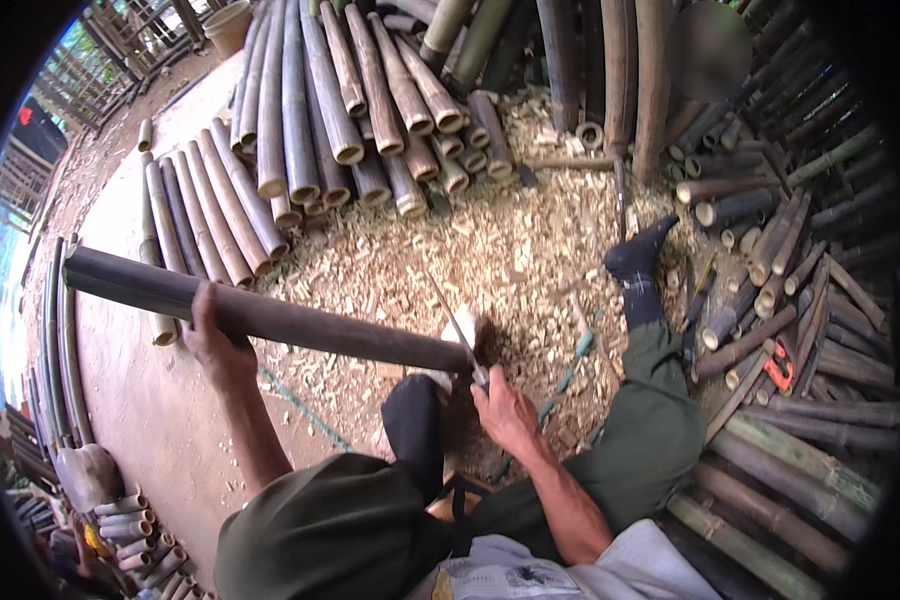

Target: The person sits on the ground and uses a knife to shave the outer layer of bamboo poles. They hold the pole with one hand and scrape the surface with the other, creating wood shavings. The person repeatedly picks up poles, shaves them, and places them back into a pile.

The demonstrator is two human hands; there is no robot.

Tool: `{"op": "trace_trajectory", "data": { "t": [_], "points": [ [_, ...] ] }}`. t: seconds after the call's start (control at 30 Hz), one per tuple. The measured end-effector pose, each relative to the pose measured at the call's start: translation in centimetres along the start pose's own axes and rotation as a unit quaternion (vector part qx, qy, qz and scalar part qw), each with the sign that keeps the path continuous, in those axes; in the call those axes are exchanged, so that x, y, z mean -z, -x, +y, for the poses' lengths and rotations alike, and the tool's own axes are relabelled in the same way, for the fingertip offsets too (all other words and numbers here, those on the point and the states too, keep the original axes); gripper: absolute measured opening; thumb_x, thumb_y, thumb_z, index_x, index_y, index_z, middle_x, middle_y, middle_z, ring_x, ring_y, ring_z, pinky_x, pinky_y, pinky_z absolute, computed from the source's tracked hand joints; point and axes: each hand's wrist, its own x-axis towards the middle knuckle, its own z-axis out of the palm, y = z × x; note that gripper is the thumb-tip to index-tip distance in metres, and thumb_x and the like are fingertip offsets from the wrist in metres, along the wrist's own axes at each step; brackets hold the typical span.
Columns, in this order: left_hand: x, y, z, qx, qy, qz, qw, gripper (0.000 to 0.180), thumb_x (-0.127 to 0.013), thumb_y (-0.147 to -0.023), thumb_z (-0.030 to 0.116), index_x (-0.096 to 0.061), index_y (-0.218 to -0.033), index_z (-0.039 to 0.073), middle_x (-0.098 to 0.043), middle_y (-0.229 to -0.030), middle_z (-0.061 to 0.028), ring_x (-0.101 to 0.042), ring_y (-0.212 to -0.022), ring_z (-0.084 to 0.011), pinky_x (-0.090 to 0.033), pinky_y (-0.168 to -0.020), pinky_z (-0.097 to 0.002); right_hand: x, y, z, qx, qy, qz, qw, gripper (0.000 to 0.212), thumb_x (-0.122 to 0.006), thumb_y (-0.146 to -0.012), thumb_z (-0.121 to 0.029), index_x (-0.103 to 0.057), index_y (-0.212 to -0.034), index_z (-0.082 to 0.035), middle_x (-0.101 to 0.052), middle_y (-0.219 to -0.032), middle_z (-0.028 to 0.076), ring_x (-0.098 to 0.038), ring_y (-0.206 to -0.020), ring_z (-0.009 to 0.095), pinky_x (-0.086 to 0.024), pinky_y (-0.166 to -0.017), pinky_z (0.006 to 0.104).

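So I've got pale chunky wood chips (530, 240) scattered all over in front of me, long grey-brown bamboo tubes (295, 100) piled just past them, a red-orange looped handle (778, 367) near short brown bamboo pieces (732, 312) on my right, plus a round tan bucket (228, 28) way back.

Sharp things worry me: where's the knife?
Central in the head view, the knife is in the right hand, by the right end of the held bamboo.

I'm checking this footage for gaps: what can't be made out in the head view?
All in the head view:
Left hand: any fingers beneath, hidden by the dark bamboo pole.
Tool handle: mostly covered by the right hand.
Upper right: a blurred patch hides what lies there.
Grey garment: cut off by the lower edge.
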Motion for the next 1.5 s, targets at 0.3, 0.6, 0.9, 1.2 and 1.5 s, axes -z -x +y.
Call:
{"op": "trace_trajectory", "data": {
  "t": [0.3, 0.6, 0.9, 1.2, 1.5],
  "points": [
    [-0.6, -1.5, -0.6, -0.023, -0.038, 0.075, 0.996, 0.037, -0.087, -0.08, 0.004, -0.063, -0.108, -0.002, -0.07, -0.088, -0.0121, -0.071, -0.075, -0.0219, -0.062, -0.068, -0.0362, 1.0, 1.5, -2.2, 0.16, -0.212, 0.191, 0.945, 0.029, -0.064, -0.103, -0.026, -0.052, -0.111, -0.001, -0.07, -0.087, 0.024, -0.07, -0.076, 0.046, -0.054, -0.061, 0.0529],
    [2.4, -2.9, -1.1, -0.003, -0.032, 0.029, 0.999, 0.033, -0.085, -0.084, 0.004, -0.065, -0.109, -0.004, -0.071, -0.09, -0.0115, -0.072, -0.081, -0.021, -0.061, -0.075, -0.0351, 5.7, 1.5, -7.0, 0.094, -0.096, 0.067, 0.989, 0.027, -0.063, -0.103, -0.023, -0.052, -0.11, 0.0, -0.07, -0.093, 0.028, -0.071, -0.082, 0.047, -0.056, -0.066, 0.0518],
    [0.6, -1.9, -0.3, 0.018, -0.018, 0.015, 1.0, 0.033, -0.082, -0.087, 0.01, -0.064, -0.112, -0.003, -0.069, -0.094, -0.0103, -0.07, -0.084, -0.0234, -0.059, -0.08, -0.038, 0.1, -1.4, 0.7, 0.008, 0.025, -0.023, 0.999, 0.037, -0.055, -0.105, -0.033, -0.049, -0.116, 0.002, -0.07, -0.092, 0.035, -0.07, -0.086, 0.051, -0.055, -0.071, 0.0602],
    [1.3, -0.7, -0.3, -0.006, 0.029, -0.16, 0.987, 0.047, -0.077, -0.091, 0.011, -0.052, -0.129, 0.001, -0.066, -0.111, -0.0109, -0.067, -0.102, -0.0271, -0.055, -0.096, -0.0439, 0.2, -0.3, -0.8, -0.026, -0.004, -0.002, 1.0, 0.033, -0.057, -0.105, -0.032, -0.05, -0.111, 0.0, -0.071, -0.09, 0.032, -0.071, -0.086, 0.051, -0.055, -0.07, 0.0586],
    [1.0, -0.9, 0.4, -0.028, -0.016, 0.064, 0.997, 0.032, -0.086, -0.083, 0.009, -0.066, -0.106, -0.001, -0.071, -0.088, -0.0101, -0.07, -0.076, -0.0217, -0.059, -0.075, -0.0345, 6.4, 1.9, -5.8, 0.107, -0.097, 0.12, 0.982, 0.028, -0.064, -0.102, -0.021, -0.052, -0.115, 0.0, -0.067, -0.079, 0.026, -0.068, -0.074, 0.047, -0.052, -0.064, 0.0507]
  ]
}}
